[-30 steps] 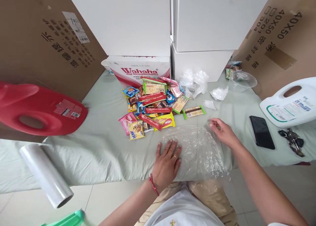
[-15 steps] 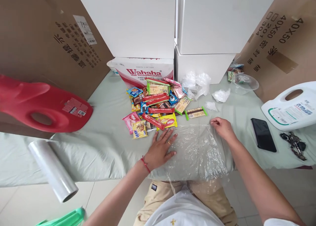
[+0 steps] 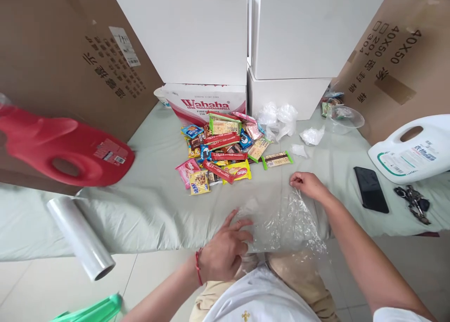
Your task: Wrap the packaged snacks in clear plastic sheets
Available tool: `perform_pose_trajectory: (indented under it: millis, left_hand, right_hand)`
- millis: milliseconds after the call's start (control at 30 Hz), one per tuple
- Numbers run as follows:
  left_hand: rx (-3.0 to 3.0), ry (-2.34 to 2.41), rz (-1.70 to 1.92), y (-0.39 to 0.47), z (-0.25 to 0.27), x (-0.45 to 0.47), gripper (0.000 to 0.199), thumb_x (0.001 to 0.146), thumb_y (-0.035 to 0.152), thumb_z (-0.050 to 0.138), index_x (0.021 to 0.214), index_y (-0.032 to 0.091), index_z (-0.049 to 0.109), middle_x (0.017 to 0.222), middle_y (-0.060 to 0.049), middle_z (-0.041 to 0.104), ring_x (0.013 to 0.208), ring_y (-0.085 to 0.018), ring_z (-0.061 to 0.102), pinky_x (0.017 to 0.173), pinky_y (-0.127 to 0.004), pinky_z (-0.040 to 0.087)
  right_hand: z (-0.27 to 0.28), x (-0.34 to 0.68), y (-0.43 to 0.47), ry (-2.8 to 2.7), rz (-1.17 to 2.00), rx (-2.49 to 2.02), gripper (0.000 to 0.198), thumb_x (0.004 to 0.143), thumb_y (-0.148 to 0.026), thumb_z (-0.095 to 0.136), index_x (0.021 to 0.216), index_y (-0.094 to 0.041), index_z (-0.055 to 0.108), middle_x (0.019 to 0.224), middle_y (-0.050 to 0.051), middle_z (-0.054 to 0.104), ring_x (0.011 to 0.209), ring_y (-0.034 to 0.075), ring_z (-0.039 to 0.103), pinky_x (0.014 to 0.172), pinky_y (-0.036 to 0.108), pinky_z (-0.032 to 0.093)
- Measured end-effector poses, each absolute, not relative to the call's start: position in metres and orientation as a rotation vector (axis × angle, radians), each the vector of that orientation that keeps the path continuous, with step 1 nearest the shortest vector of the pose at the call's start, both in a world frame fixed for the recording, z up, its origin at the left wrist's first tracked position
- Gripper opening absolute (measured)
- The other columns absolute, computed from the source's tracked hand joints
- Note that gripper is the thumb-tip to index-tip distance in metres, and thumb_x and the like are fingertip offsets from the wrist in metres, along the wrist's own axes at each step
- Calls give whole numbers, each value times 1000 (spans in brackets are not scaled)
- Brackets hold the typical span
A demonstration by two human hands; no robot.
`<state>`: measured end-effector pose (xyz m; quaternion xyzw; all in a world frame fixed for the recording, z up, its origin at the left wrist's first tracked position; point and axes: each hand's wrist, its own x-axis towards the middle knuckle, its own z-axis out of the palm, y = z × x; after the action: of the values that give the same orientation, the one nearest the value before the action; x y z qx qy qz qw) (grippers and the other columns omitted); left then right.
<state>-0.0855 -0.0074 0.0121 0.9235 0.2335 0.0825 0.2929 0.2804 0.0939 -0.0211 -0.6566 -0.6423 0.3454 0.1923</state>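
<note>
A crinkled piece of clear plastic film (image 3: 277, 223) lies at the near edge of the cloth and droops over it toward my lap. Its upper right corner is pinched between the closed fingers of my right hand (image 3: 307, 183). My left hand (image 3: 225, 249), with a red cord bracelet, is at the film's left side; its fingers are apart and bent, with part of the palm hidden. Beyond both hands sits a pile of wrapped snacks (image 3: 225, 155), among them red bars, a yellow nabati packet (image 3: 241, 171) and a green-ended cracker pack (image 3: 277, 160).
A roll of clear film (image 3: 80, 237) and a red jug (image 3: 70, 146) lie on the left. On the right are a phone (image 3: 371, 190), keys (image 3: 413, 204) and a white jug (image 3: 411, 148). Crumpled plastic (image 3: 277, 118) lies before white boxes (image 3: 291, 94). Cardboard (image 3: 397, 73) flanks the table.
My left hand has drawn back from beside the snacks toward the table's near edge, its fingers bending. My right hand has shifted slightly left with the film corner, and the film has crumpled.
</note>
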Motion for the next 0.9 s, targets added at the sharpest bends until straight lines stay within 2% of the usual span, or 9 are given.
perform_pose_trajectory:
  millis: [167,267,333,400,567,700,733,800,900]
  left_hand:
    - [2413,741,183,30,26,-94,25,83,21,61,58,19,56,109,0,76,145,-28,45,127,-58,-4]
    - [2526,767,142,57,24,-81,28,83,34,71,63,19,60,115,-2,75,147,-33,40,124,-63,-10]
    - [2669,696,94,80,22,-72,6,81,24,72,77,22,68,126,-3,71,150,-33,36,123,-64,-13]
    - [2807,634,59,105,25,-66,19,82,11,64,93,25,73,136,-3,66,152,-31,34,124,-65,-10]
    - [2919,877,248,123,54,-50,28,88,4,52,93,19,74,141,-11,63,145,-31,43,124,-63,18]
    - [2637,1199,756,42,55,-23,23,97,18,49,103,18,72,130,-13,68,131,-26,57,110,-49,45]
    - [2565,1205,793,16,46,-18,24,98,20,48,108,19,70,130,-13,68,128,-24,58,109,-46,47]
    - [2555,1222,707,-28,22,-10,32,99,27,50,125,19,65,137,-13,66,132,-26,57,114,-49,43]
    - [2604,1355,534,-55,-15,-13,47,100,26,46,147,20,51,153,-14,54,141,-29,50,123,-61,23]
  right_hand:
    - [-24,302,73,-1561,899,-1862,26,76,-46,62,80,-21,68,74,1,69,69,18,60,66,28,44]
    - [-26,313,51,-1369,838,-1904,29,74,-48,64,80,-20,69,72,2,67,68,18,59,65,28,44]
    - [-25,319,31,-1223,794,-1940,34,73,-52,65,80,-19,68,71,2,66,65,17,57,61,28,43]
    - [-24,323,9,-1089,739,-1968,37,72,-55,66,81,-19,68,71,3,66,63,17,55,56,27,42]
    - [-25,325,-50,-842,696,-2023,40,72,-55,72,86,-19,69,70,1,65,54,14,50,46,24,38]
    - [-32,317,-76,-624,738,-1908,39,69,-52,79,87,-19,68,65,-2,58,50,12,48,40,23,38]
    - [-33,315,-77,-582,732,-1877,39,68,-50,80,86,-19,68,64,-3,57,49,11,48,40,22,38]
    - [-32,313,-73,-518,710,-1834,39,65,-48,83,85,-19,67,63,-4,55,49,11,48,38,21,38]
    - [-26,312,-61,-492,693,-1796,41,62,-48,85,83,-19,66,63,-5,54,47,9,47,37,20,37]
